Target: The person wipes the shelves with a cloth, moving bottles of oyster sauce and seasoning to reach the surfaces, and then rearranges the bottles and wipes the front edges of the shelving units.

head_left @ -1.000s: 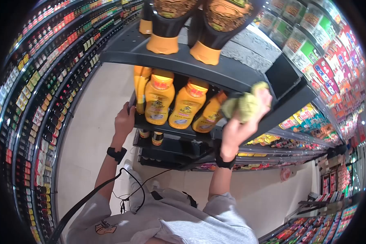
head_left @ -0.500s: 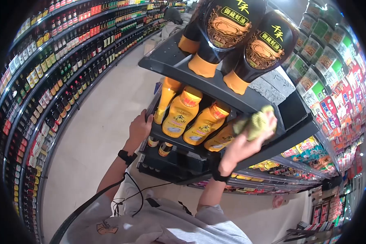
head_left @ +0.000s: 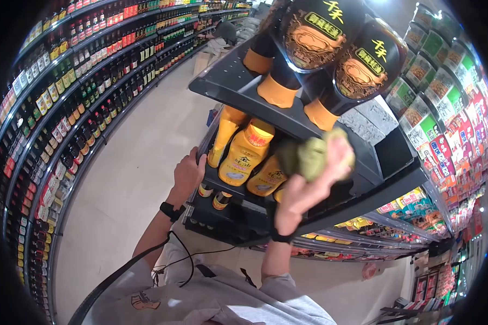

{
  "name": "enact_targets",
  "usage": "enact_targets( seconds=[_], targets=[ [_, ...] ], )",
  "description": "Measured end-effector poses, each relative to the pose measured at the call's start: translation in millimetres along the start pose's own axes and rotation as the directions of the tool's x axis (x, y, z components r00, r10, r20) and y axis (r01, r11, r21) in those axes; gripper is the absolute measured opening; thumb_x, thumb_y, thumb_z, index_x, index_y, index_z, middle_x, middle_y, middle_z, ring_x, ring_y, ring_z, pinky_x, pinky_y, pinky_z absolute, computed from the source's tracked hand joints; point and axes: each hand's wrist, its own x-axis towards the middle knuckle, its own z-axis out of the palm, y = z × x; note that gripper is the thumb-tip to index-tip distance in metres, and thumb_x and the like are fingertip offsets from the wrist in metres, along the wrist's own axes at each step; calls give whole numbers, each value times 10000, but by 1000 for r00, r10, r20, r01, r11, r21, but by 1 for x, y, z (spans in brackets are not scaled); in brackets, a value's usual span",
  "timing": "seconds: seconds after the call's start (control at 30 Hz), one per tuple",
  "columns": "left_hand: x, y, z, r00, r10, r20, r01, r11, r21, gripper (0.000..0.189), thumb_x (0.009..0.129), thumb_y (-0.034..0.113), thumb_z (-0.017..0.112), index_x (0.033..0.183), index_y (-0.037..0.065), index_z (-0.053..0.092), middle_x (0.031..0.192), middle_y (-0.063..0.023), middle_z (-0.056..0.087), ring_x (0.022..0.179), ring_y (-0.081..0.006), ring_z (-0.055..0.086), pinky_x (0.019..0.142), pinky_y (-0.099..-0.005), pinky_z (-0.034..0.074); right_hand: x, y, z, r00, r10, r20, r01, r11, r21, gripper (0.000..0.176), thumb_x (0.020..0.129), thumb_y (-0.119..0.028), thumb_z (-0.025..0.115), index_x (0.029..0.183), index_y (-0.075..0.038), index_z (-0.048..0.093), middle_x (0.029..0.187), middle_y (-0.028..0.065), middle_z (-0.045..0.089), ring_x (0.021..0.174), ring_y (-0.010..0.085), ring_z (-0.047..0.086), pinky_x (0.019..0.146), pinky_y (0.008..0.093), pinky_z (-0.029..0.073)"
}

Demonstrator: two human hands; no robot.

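Left hand (head_left: 188,176): fingers curled narrow round the side of the shelf unit (head_left: 228,101), likely to brace me.
Yellow bottles (head_left: 241,160): on the level below the dark ones, caps up; the clearest label faces out, probably for easy reading.
Dark bottles (head_left: 298,51): above, standing on their broad orange caps, which make a steady foot.
Right hand (head_left: 309,189): fingers closed on a bunched green cloth (head_left: 312,158) before the shelves, perhaps wadded for a firmer hold; blur hides any contact.
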Motion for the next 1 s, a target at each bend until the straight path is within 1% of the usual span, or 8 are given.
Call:
enact_targets(
  seconds=[0.03, 0.13, 0.17, 0.33, 0.47, 0.57, 0.77, 1.0],
  targets=[
    [0, 2, -1, 1000, -6, 10, 6, 1000, -4, 505, 982, 405, 493, 1314, 30, 552, 1064, -264, 673, 987, -433, 647, 862, -492, 511, -3, -14, 6, 979, -120, 164, 127, 991, -35, 740, 649, 105, 480, 1373, -37, 542, 1481, 174, 467, 1425, 384, 354, 1182, 574, 121],
    [1, -8, 7, 1000, 21, -18, -21, 1000, -4, 499, 980, 399, 502, 1313, 29, 546, 996, -262, 675, 929, -437, 654, 820, -497, 520, -1, -7, 5, 967, -159, 200, 159, 987, 16, 739, 631, 103, 473, 1347, -52, 566, 1452, 154, 505, 1432, 371, 353, 1172, 579, 139],
    [3, -13, 10, 997, 65, -51, -65, 998, -5, 497, 977, 392, 517, 1309, 23, 538, 935, -255, 676, 879, -438, 659, 780, -500, 529, 1, -3, -6, 970, -129, 206, 131, 991, 3, 615, 750, 83, 452, 1341, -47, 565, 1430, 174, 525, 1439, 362, 341, 1188, 545, 116],
    [1, -1, 0, 999, 8, -34, -8, 1000, -20, 496, 983, 399, 487, 1302, 24, 554, 1022, -268, 678, 951, -442, 652, 830, -505, 517, 17, 25, -46, 999, -20, -32, 16, 992, -123, 543, 805, 57, 488, 1342, -3, 541, 1418, 173, 538, 1425, 345, 369, 1201, 520, 107],
    [-2, -3, 2, 999, 22, -39, -21, 1000, 7, 479, 988, 377, 488, 1293, 13, 552, 996, -258, 681, 925, -434, 654, 812, -495, 520, 10, 2, -23, 998, -22, 64, 33, 986, -165, 627, 746, 46, 495, 1371, -4, 504, 1444, 169, 505, 1424, 405, 343, 1179, 593, 106],
    [0, -5, 6, 998, 32, -53, -32, 999, -7, 480, 987, 382, 490, 1293, 18, 551, 990, -252, 682, 926, -432, 652, 813, -497, 517, 7, -9, -11, 990, -38, 137, 43, 999, -30, 702, 680, 67, 451, 1371, -43, 512, 1433, 168, 510, 1435, 409, 320, 1161, 627, 86],
    [-1, -11, 13, 986, 101, -131, -102, 995, 0, 464, 978, 381, 506, 1272, 25, 561, 983, -245, 685, 918, -418, 655, 800, -494, 522, 21, 29, -55, 1000, -19, -22, 15, 988, -155, 629, 720, 99, 416, 1328, 3, 542, 1398, 185, 549, 1380, 404, 404, 1192, 499, 145],
    [-1, -15, 17, 977, 131, -168, -128, 991, 27, 466, 964, 386, 534, 1240, 11, 560, 830, -229, 674, 765, -422, 658, 689, -491, 539, 11, 4, -28, 993, -64, 103, 72, 994, -76, 622, 717, 63, 458, 1328, -22, 539, 1431, 171, 514, 1407, 404, 368, 1179, 580, 115]
  ],
)
